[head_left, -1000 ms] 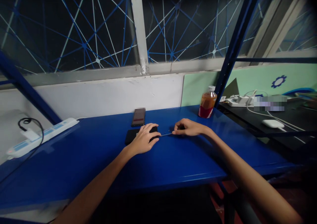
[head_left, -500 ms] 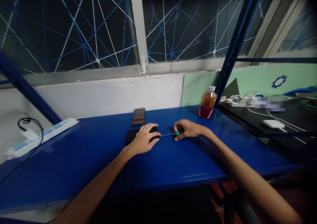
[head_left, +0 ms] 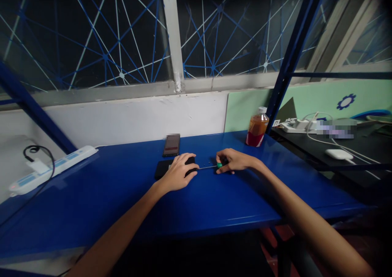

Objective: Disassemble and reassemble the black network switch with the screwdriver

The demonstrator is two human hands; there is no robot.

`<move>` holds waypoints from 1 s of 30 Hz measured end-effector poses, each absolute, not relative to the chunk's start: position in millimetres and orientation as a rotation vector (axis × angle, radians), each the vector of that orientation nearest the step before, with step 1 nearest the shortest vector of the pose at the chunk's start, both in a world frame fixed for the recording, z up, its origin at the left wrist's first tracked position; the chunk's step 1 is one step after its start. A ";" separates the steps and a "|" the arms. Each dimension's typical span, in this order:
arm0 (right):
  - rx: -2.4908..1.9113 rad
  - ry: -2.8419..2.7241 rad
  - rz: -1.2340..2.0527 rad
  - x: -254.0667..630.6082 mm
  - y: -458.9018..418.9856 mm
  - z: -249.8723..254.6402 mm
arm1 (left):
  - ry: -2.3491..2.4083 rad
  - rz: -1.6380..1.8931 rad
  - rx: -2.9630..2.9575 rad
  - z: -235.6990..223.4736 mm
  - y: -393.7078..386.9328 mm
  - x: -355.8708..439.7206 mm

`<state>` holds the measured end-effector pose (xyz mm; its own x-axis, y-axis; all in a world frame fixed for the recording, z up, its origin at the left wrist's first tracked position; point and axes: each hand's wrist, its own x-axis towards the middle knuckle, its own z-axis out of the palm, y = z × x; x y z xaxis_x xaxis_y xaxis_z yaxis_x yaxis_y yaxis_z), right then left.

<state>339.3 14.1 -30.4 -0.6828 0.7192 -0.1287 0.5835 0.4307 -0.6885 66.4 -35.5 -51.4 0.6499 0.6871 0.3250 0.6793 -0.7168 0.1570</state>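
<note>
A flat black device (head_left: 162, 168) lies on the blue table, its right part covered by my left hand (head_left: 177, 174). The fingers of that hand reach over it and grip its right end. My right hand (head_left: 229, 161) pinches the green handle of a screwdriver (head_left: 219, 165). The thin metal shaft runs level to the left, with its tip at the device's right end near my left fingertips. Whether the tip sits in a screw cannot be made out. Several tiny parts, perhaps screws (head_left: 204, 164), lie on the table just behind the shaft.
Behind the device lies a phone (head_left: 172, 145). A bottle of orange-brown drink (head_left: 257, 129) stands at the back right by a blue post. On the left is a white power strip (head_left: 58, 168) with a black cable. A black desk (head_left: 309, 150) with cables adjoins on the right.
Both hands, the device and the screwdriver hold nearly the same places. The whole view has shifted very slightly.
</note>
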 end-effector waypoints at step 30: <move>-1.133 -2.511 0.880 339.7 16.3 -27.5 | 1.280 0.623 2.723 -49.8 -37.6 71.5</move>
<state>339.7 16.3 -27.5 -0.6665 0.7452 -0.0202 0.5947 0.5151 -0.6173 71.5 -37.6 -49.8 0.5712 0.7513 0.3305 0.7235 -0.6510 0.2295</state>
